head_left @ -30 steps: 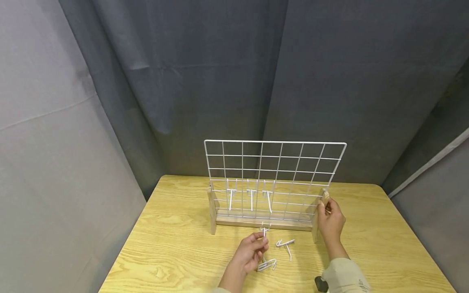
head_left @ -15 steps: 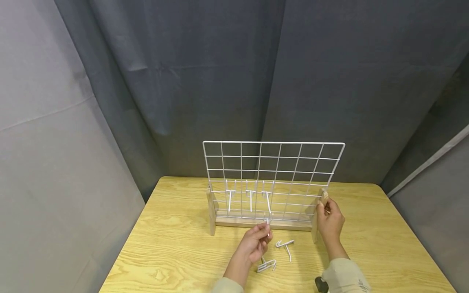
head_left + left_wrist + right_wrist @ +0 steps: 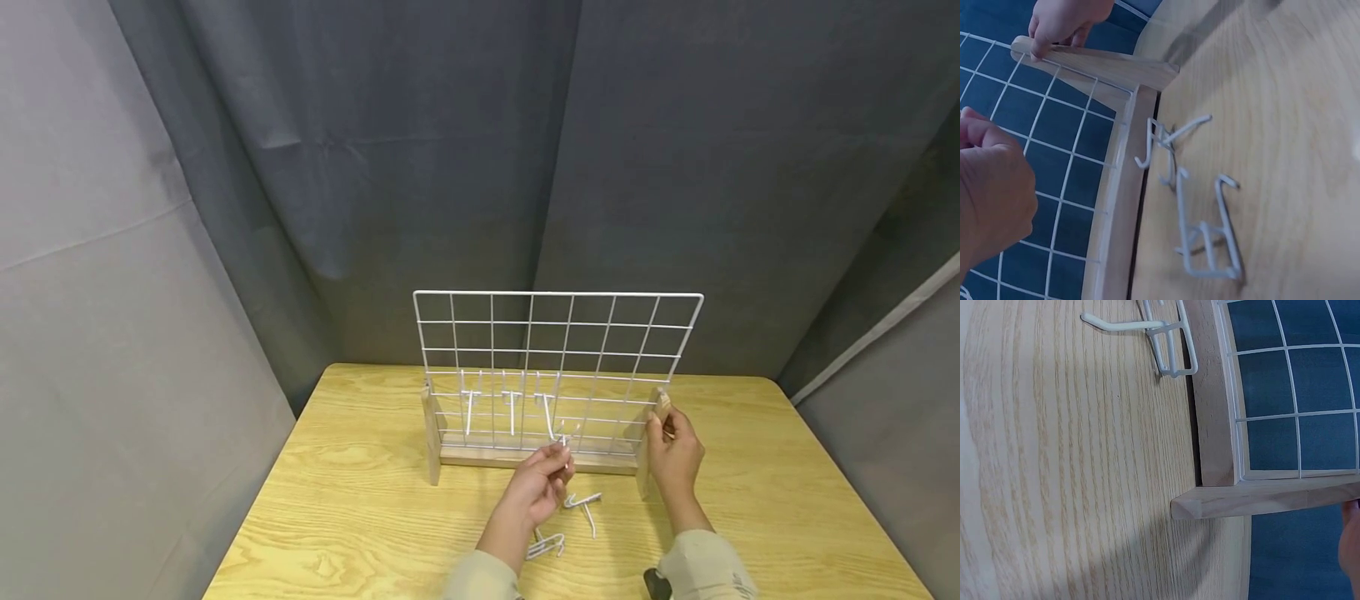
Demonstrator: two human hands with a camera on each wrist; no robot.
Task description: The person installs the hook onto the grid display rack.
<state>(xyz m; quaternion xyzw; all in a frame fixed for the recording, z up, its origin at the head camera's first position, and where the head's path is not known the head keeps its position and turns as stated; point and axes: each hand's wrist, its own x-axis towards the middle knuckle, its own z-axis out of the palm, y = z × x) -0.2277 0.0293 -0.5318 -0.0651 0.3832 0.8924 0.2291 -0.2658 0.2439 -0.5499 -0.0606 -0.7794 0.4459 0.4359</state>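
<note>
A white wire grid panel (image 3: 570,333) stands upright in a wooden base (image 3: 480,456). Three white hooks (image 3: 512,410) hang side by side on its left half. Between thumb and fingers my left hand (image 3: 536,490) pinches another white hook (image 3: 565,440), its prongs up, in front of the lower grid; whether it touches the wire I cannot tell. My right hand (image 3: 677,450) grips the top of the base's right wooden post (image 3: 660,406). Two more hooks lie on the table, one (image 3: 585,506) near the base, the other (image 3: 1210,237) closer to me, partly behind my left wrist in the head view.
The wood-grain table (image 3: 337,517) runs out to both sides of the stand. Dark grey curtains (image 3: 420,192) hang behind it, with lighter grey cloth (image 3: 112,333) at the left. A small black object (image 3: 657,583) shows beside the right sleeve.
My left hand has moved up and to the right with its hook, from in front of the base to the lower grid. My right hand has kept its grip on the post.
</note>
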